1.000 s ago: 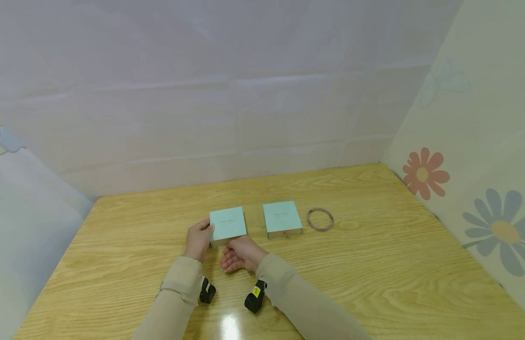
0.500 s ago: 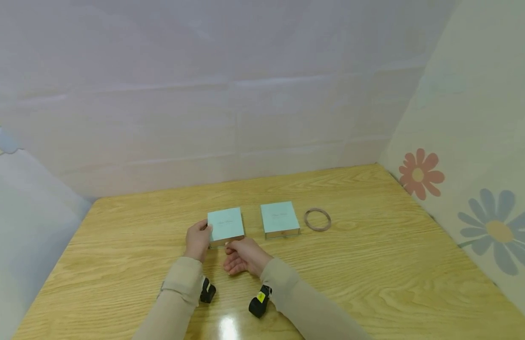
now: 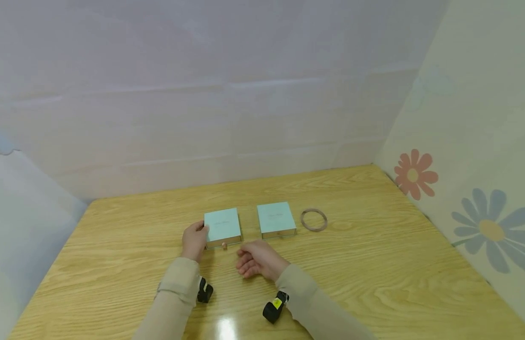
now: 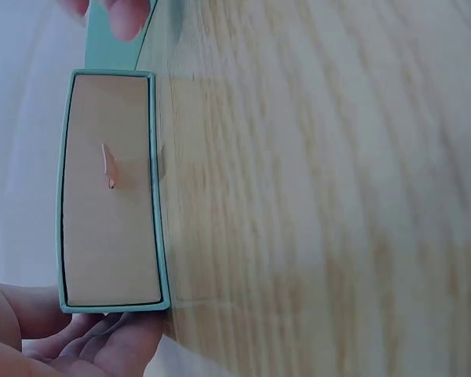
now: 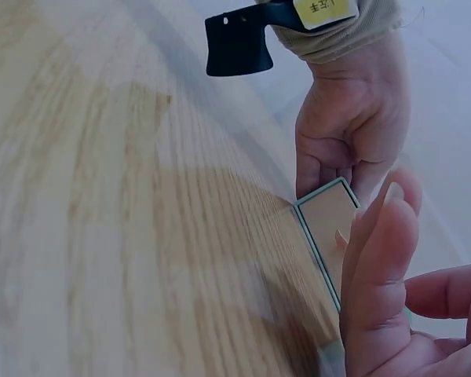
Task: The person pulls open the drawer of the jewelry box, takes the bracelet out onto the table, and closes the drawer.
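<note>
My left hand [image 3: 194,241] grips the left edge of a flat mint-green drawer box [image 3: 222,224], its thumb at the top edge. The box lies on the table, with its drawer front [image 4: 114,236] flush inside the sleeve. A small copper-coloured pull tab [image 4: 110,166] sticks out from that front. Just right of the box, my right hand [image 3: 262,259] is held over the table with its fingers loosely bent and nothing in them. In the right wrist view its fingers [image 5: 385,263] partly cover the drawer front.
A second mint-green box [image 3: 276,217] of the same kind lies to the right, its front facing me. Beyond it rests a brownish ring [image 3: 315,230]. Patterned cloth walls [image 3: 419,212] border the wooden table [image 3: 373,264], and black straps [image 3: 275,307] hang at both wrists.
My right hand has moved from the front of the left box rightward, away from it, uncovering the pull tab. My left hand keeps its grip. The whole view has shifted slightly.
</note>
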The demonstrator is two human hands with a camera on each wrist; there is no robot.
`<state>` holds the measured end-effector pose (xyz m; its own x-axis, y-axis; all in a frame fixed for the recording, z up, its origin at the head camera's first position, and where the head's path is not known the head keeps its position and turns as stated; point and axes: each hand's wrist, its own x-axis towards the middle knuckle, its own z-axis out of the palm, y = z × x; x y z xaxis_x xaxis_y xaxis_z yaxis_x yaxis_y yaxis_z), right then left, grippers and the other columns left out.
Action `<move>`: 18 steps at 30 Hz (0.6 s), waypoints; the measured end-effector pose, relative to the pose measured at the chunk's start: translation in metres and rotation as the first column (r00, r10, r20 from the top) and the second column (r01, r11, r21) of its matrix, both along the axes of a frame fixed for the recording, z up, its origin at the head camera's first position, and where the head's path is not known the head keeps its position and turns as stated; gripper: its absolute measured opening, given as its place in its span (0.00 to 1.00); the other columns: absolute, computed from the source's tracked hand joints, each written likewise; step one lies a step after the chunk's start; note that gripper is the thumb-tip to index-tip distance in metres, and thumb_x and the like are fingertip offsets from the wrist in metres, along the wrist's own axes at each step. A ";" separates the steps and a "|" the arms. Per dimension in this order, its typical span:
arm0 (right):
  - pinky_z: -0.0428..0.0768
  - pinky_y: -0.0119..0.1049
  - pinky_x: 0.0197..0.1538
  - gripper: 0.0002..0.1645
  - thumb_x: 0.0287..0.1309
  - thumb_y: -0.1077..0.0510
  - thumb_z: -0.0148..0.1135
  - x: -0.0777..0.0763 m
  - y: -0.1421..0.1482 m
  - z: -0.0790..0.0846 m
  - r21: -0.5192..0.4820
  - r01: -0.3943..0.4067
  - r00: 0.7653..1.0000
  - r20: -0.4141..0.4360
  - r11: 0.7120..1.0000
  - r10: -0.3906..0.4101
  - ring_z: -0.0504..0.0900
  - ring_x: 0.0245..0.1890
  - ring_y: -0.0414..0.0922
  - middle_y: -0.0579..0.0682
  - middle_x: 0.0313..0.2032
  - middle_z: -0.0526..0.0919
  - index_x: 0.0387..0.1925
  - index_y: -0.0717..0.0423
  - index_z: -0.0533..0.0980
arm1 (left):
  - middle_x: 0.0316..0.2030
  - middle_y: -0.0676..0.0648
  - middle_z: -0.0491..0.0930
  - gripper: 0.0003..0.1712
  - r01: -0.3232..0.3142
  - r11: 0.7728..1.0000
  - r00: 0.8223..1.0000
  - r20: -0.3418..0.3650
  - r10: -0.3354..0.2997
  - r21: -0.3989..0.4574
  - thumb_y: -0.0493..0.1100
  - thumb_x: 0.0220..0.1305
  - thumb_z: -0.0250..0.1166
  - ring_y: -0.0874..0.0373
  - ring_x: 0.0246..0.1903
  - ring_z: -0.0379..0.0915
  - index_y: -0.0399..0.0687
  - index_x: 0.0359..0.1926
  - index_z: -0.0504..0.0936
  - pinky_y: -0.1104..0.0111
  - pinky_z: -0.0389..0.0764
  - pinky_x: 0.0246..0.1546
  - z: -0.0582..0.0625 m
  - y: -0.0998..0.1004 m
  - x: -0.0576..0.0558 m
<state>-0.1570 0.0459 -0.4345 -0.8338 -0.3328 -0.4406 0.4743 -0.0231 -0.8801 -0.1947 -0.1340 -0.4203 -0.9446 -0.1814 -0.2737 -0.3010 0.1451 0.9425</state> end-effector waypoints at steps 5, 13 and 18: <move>0.78 0.28 0.20 0.13 0.71 0.61 0.45 0.001 0.009 -0.001 0.001 -0.002 1.000 0.001 1.000 0.002 0.77 0.16 0.39 0.51 0.20 0.78 0.41 0.67 0.73 | 0.66 0.27 0.59 0.25 0.010 1.000 1.000 0.005 -0.010 0.011 0.34 0.76 0.45 0.35 0.67 0.54 0.23 0.68 0.59 0.50 0.61 0.66 0.002 -0.001 0.001; 0.78 0.28 0.20 0.13 0.71 0.61 0.45 0.004 0.020 0.001 -0.022 -0.005 1.000 -0.011 1.000 0.005 0.77 0.15 0.38 0.49 0.19 0.79 0.44 0.69 0.71 | 0.70 0.29 0.54 0.29 0.018 1.000 0.999 0.042 -0.018 0.002 0.36 0.75 0.44 0.36 0.69 0.49 0.25 0.71 0.53 0.51 0.57 0.68 0.006 -0.003 0.000; 0.78 0.28 0.21 0.16 0.71 0.60 0.44 0.005 0.027 0.005 -0.018 -0.014 0.999 -0.029 1.000 0.013 0.78 0.16 0.38 0.49 0.20 0.79 0.48 0.72 0.70 | 0.70 0.29 0.53 0.31 -0.040 0.999 0.999 0.011 0.039 0.031 0.36 0.74 0.44 0.36 0.70 0.48 0.25 0.72 0.50 0.52 0.56 0.68 0.007 -0.006 0.002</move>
<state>-0.1515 0.0727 -0.4298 -0.8414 -0.3519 -0.4101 0.4490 -0.0329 -0.8929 -0.1930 -0.1396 -0.4131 -0.9339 -0.2095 -0.2898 -0.3158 0.1031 0.9432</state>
